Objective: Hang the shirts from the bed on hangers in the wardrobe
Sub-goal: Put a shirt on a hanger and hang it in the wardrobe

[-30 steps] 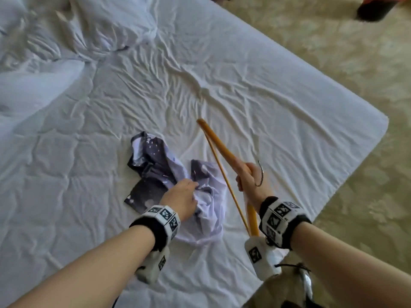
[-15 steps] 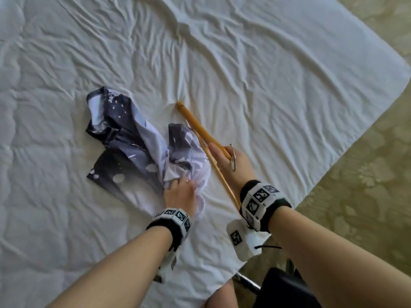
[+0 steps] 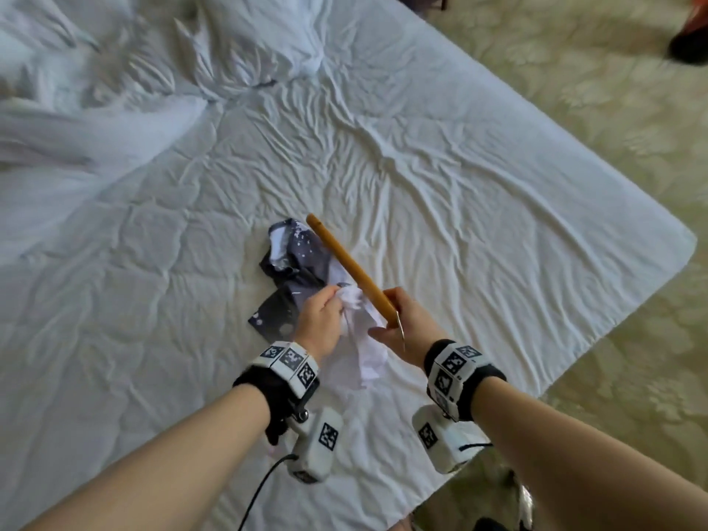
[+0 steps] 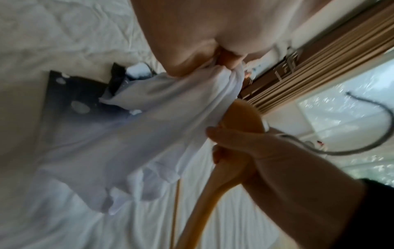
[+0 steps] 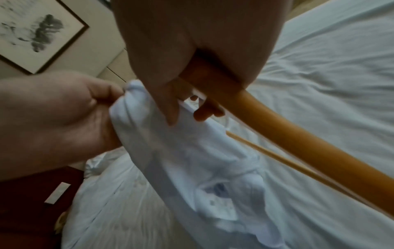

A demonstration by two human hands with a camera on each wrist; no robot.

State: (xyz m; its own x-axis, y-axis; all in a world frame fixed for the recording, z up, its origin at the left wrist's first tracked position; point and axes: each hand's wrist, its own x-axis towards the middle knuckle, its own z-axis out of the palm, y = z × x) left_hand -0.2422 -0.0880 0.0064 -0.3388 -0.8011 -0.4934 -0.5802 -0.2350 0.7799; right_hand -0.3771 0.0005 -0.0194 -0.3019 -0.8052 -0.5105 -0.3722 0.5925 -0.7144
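Observation:
A crumpled shirt [image 3: 295, 262], white with a dark speckled part, lies near the bed's front edge. My left hand [image 3: 322, 318] grips a bunch of its white fabric [image 4: 192, 94] and lifts it off the sheet. My right hand [image 3: 402, 323] grips a wooden hanger [image 3: 346, 264] at its middle, just right of the shirt; its arm points up and to the left over the dark fabric. The metal hook [image 4: 366, 134] curves out beside my right hand. In the right wrist view the hanger [image 5: 298, 134] and its thin lower bar run past the gathered shirt [image 5: 181, 151].
The white bed sheet [image 3: 459, 178] is wrinkled, with a bunched duvet [image 3: 153, 51] at the far left. Patterned carpet [image 3: 613, 109] surrounds the bed's corner on the right. A dark shoe [image 3: 689, 47] shows at the top right. A framed picture [image 5: 36, 33] hangs on the wall.
My left hand has gathered the white fabric and raised it. My right hand has lifted the hanger and swung it over the shirt. The head view has pulled back from the bed.

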